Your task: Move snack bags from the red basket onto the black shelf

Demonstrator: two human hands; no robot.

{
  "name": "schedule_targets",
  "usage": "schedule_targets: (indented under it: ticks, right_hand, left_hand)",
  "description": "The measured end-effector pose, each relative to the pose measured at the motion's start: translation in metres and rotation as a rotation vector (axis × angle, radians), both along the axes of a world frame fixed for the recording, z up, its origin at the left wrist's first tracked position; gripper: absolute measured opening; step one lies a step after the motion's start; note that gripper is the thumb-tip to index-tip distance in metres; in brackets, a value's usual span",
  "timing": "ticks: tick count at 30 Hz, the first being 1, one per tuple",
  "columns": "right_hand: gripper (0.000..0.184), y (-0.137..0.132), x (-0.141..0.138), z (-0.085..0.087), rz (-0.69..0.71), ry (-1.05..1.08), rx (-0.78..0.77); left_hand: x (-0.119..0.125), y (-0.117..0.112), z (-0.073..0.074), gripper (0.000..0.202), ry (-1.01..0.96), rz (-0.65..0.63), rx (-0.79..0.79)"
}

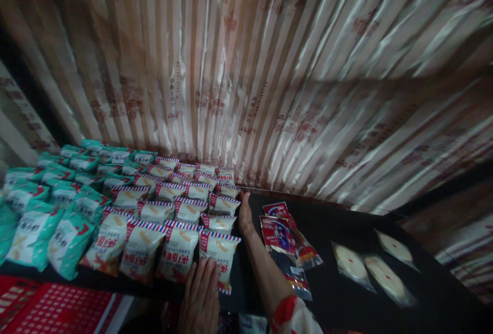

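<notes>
Rows of white snack packets with red and blue striped edges [181, 221] lie on a dark shelf [335, 293]. My left hand [201, 293] lies flat with fingers stretched out on the nearest packet [220, 258] at the front right of the rows. My right hand [244, 213] reaches further back, fingers straight, its edge against the right side of the rows. Neither hand holds anything.
Green and white packets [57, 205] fill the shelf's left part. Red packets [279, 234] and clear bags of round white cakes [370, 267] lie to the right. A striped wrapping sheet [246, 77] covers the back. A red crate [50, 308] sits at lower left.
</notes>
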State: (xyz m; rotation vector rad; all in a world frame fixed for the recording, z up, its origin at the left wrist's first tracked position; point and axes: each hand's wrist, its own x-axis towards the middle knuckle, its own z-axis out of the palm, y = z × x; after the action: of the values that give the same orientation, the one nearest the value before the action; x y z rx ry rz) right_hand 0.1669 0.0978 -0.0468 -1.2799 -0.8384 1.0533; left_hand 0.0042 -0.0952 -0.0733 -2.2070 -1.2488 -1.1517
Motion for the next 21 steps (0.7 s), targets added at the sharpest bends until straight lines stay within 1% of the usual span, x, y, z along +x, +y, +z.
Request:
schedule_targets:
  ticks: [3, 5, 8, 13, 16, 19, 21]
  right_hand:
    - [0.068, -0.014, 0.002, 0.0, -0.119, 0.013, -0.011]
    - [0.067, -0.032, 0.002, 0.001, -0.158, 0.008, -0.014]
    - [0.066, -0.073, -0.002, 0.002, -0.21, 0.005, 0.011]
    - [0.066, -0.157, -0.011, 0.004, -0.302, -0.039, 0.046]
    - [0.06, -0.205, -0.014, 0.006, -0.32, -0.099, 0.051]
    - [0.047, -0.246, -0.014, 0.007, -0.265, -0.197, -0.006]
    - [0.039, -0.269, -0.013, 0.003, -0.197, -0.262, -0.077]
  left_hand:
    - [0.0, -0.005, 0.003, 0.044, -0.008, -0.005, -0.063]
    - [0.0, -0.007, 0.005, 0.045, -0.023, 0.002, -0.097]
    - [-0.001, -0.008, 0.006, 0.043, -0.076, -0.018, -0.122]
    - [-0.004, -0.015, 0.008, 0.047, -0.098, -0.058, -0.183]
    - [-0.007, -0.03, 0.013, 0.048, -0.117, -0.118, -0.208]
    - [-0.007, -0.056, 0.016, 0.045, -0.125, -0.235, -0.262]
    - [-0.003, -0.076, 0.013, 0.04, -0.139, -0.333, -0.341]
